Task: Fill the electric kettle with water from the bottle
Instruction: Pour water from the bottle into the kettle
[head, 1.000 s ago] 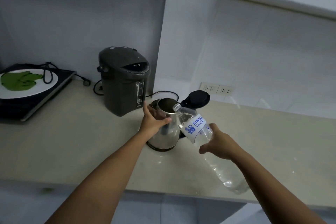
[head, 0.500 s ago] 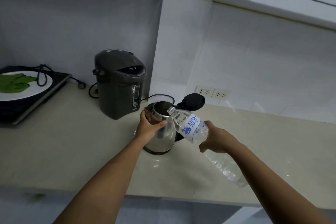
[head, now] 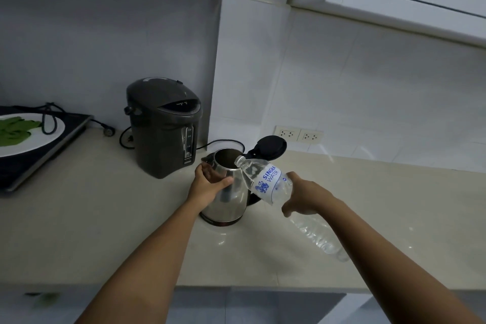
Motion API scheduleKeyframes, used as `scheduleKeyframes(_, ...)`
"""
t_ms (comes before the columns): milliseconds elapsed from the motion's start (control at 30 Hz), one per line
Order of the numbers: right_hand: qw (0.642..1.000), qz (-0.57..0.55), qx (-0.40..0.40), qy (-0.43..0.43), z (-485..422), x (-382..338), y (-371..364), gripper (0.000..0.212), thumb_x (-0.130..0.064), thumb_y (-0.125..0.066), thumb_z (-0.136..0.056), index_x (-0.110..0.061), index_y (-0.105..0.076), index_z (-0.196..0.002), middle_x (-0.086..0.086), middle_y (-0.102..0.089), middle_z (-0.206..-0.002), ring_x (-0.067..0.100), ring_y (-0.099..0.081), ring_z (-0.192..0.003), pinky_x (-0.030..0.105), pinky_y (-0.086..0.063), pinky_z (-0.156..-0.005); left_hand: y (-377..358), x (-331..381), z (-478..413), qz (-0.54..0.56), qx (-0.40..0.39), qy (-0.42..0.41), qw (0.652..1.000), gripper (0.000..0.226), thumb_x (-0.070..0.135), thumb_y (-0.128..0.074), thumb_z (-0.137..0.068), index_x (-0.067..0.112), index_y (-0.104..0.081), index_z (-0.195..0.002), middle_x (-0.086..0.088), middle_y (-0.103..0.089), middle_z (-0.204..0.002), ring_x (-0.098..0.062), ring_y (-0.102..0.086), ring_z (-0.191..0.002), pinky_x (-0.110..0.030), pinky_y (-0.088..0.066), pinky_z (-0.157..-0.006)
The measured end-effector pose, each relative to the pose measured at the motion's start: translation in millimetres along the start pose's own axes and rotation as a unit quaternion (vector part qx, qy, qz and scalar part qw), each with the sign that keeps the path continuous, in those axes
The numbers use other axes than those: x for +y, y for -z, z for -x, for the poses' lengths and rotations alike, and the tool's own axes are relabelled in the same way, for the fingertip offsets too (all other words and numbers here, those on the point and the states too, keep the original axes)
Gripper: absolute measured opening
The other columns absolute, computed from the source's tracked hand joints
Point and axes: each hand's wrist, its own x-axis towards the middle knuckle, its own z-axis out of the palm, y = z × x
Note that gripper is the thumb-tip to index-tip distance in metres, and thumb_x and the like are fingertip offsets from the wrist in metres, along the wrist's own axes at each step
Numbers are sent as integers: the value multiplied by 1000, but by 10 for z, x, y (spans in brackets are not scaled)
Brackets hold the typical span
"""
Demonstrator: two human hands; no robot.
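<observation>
Kettle: The kettle (head: 226, 192) stood on the counter (head: 79, 218) just in front of the dark water boiler (head: 164, 126), its lid (head: 271, 147) flipped up and back, mouth open.
Left hand: Your left hand (head: 207, 187) was wrapped around the kettle's upper body, thumb across the steel, steadying it.
Right hand: Your right hand (head: 306, 196) was closed around the middle of the bottle (head: 268, 181), fingers curled under it.
Bottle: It was tilted neck-down, uncapped, its mouth at the kettle's rim, its base out toward the counter's edge.
Change: Over the last second both grips stayed as they were; the bottle's mouth kept to the rim and its tilt looked much the same. Mostly your head shifted, so the scene slid in the view.
Meaning: You appeared to be mid-pour. No stream was clear to see, and the water level inside the kettle was hidden.
Risk: With the mouth this close to the rim, a slip could have spilled water down the steel toward the base.
</observation>
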Motion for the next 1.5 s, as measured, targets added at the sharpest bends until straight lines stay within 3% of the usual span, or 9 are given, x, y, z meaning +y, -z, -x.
scheduleKeyframes(100, 1000, 9, 2, 0, -15, 6, 13, 99, -34, -79, -63, -30, -21, -143, 1, -59, -101, 27, -59, -95, 40, -53, -82, 19, 13, -11, -6, -4, 7, 1000, 107, 42, -86, -65, 16, -23, -148, -2, -47, -143, -19, -46, -128, -27, -37, -92)
scheduleKeyframes(233, 999, 34, 5, 1, -37, -1, 44, 100, -36, -79, -62, -30, -22, -143, 2, -59, -102, 27, -59, -94, 42, -53, -85, 28, 7, -37, 4, -11, 11, 1000, 103, 38, -87, -65, 16, -26, -146, -1, -50, -140, -13, -48, -119, -27, -37, -92)
scheduleKeyframes(500, 999, 47, 3, 3, -52, -3, 74, 99, -37, -79, -62, -29, -22, -143, 0, -57, -99, 26, -59, -92, 40, -53, -83, 36, -28, -54, 9, -17, 10, 1000, 104, 38, -87, -64, 18, -26, -146, -1, -49, -142, -19, -46, -130, -27, -37, -94)
scheduleKeyframes(700, 999, 38, -3, 4, -53, -22, 61, 98, -37, -80, -61, -29, -23, -142, 1, -59, -103, 27, -59, -95, 45, -53, -87, 44, -30, -49, 3, -16, 12, 1000, 103, 38, -87, -64, 17, -27, -145, 1, -52, -135, -20, -49, -128, -27, -39, -92)
scheduleKeyframes(1033, 999, 49, -10, 7, -54, -12, 78, 97, -37, -80, -63, -28, -24, -142, 1, -59, -105, 25, -60, -95, 43, -54, -87, 57, -23, -48, 4, -26, 10, 1000, 105, 37, -87, -66, 16, -24, -148, -4, -46, -146, -20, -44, -133, -27, -37, -96)
scheduleKeyframes(1500, 997, 82, -9, 5, -39, -44, 138, 95, -39, -80, -64, -28, -25, -141, 0, -59, -102, 25, -60, -90, 42, -54, -85, 66, -21, -47, -8, -24, 6, 1000, 105, 38, -87, -65, 17, -25, -147, 0, -51, -137, -13, -48, -120, -26, -38, -90)
